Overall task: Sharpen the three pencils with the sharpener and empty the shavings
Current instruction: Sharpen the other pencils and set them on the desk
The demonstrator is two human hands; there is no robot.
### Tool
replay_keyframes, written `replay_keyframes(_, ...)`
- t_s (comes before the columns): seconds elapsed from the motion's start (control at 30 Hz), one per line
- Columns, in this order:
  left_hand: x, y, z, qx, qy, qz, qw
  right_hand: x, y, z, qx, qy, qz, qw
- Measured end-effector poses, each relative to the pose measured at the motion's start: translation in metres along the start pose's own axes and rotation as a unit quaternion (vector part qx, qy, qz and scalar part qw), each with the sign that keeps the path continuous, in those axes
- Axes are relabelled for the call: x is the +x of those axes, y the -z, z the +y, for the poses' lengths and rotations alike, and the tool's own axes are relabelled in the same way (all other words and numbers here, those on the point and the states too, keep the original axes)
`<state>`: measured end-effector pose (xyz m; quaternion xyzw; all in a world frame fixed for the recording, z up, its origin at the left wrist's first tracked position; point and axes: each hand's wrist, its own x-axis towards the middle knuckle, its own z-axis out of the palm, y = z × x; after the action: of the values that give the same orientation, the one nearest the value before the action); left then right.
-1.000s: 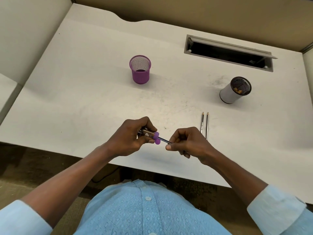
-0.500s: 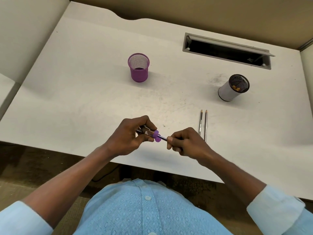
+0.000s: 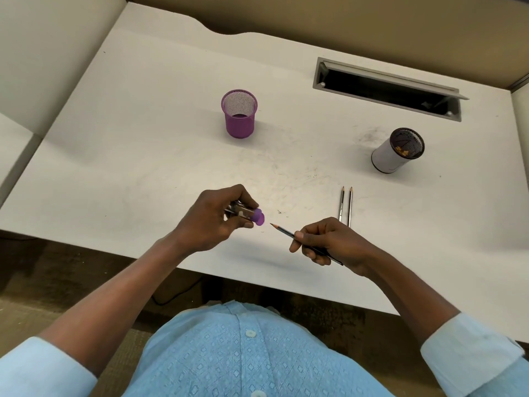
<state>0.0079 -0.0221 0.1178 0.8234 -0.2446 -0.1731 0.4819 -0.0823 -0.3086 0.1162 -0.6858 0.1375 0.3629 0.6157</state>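
Over the white desk (image 3: 143, 156), the left hand (image 3: 211, 222) grips a sharpener (image 3: 246, 214) with a purple end, while the right hand (image 3: 332, 243) holds a pencil (image 3: 283, 231), its sharp tip just clear of the sharpener. Two more pencils (image 3: 345, 203) lie side by side just beyond the right hand, with a purple mesh cup (image 3: 240, 114) and a white cup (image 3: 396, 151) holding shavings farther back.

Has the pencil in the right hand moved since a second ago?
Yes. The pencil has come out of the sharpener and its tip now shows, drawn back right toward the two pencils lying on the desk, with the right hand.
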Motion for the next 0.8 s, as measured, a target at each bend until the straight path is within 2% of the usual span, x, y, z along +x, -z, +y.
replay_keyframes(0.17, -0.005, 0.001, -0.009, -0.018, 0.052, 0.04, 0.998, -0.005, 0.007, 0.013, 0.075, 0.014, 0.018, 0.997)
replay_keyframes(0.37, -0.015, -0.026, -0.013, -0.107, 0.166, 0.11, 0.974, -0.006, 0.005, 0.031, 0.131, 0.038, 0.056, 0.989)
replay_keyframes(0.5, -0.019, -0.045, -0.011, -0.146, 0.202, 0.122, 0.961, -0.006, 0.004, 0.039, 0.177, 0.04, 0.115, 0.977)
replay_keyframes(0.6, -0.018, -0.055, -0.009, -0.151, 0.212, 0.113, 0.959, 0.0, 0.005, 0.043, 0.257, 0.029, 0.225, 0.939)
replay_keyframes(0.7, -0.015, -0.062, -0.009, -0.156, 0.22, 0.107, 0.957, 0.01, 0.016, 0.049, 0.339, 0.01, 0.348, 0.874)
replay_keyframes(0.8, -0.011, -0.068, -0.007, -0.156, 0.227, 0.109, 0.955, 0.02, 0.032, 0.056, 0.317, 0.0, 0.456, 0.832)
